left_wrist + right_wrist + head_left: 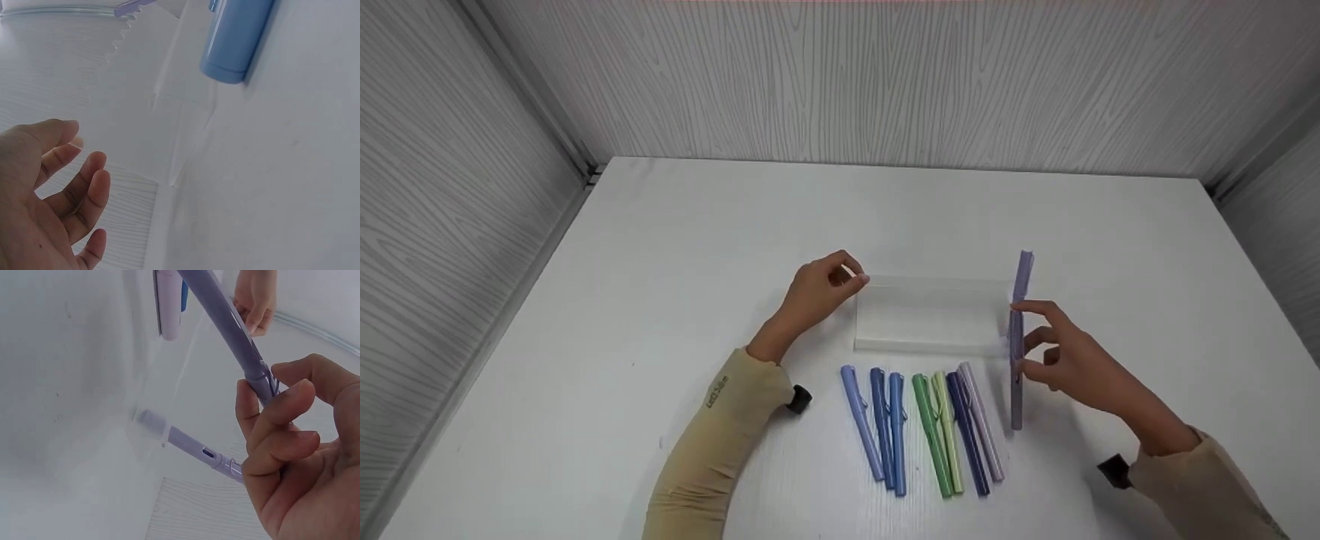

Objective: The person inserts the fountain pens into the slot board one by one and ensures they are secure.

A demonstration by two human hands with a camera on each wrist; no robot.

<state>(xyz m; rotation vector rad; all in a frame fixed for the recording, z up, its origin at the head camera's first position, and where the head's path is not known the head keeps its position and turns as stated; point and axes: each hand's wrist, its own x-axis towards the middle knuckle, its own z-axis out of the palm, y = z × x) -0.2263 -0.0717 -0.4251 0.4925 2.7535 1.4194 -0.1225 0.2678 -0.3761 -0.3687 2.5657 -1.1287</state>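
A clear plastic pen rack (930, 346) with a notched edge (116, 42) lies across the middle of the table. My left hand (819, 291) pinches its far left corner between thumb and finger; in the left wrist view a fingertip shows through the plastic. My right hand (1072, 364) holds a purple pen (228, 320) by its clip end, above the rack's right end. Beneath it a second, lighter purple pen (191, 445) rests at that end, one tip behind clear plastic and the other part hidden by my fingers.
Several capped pens lie side by side in front of the rack: blue ones (898, 435) at left, a green pen (932, 435) and a yellow-green pen (949, 431) in the middle, a dark blue pen (967, 435) and a pale lilac pen (982, 424) at right. A grey wood-grain panel (885, 82) stands behind the table.
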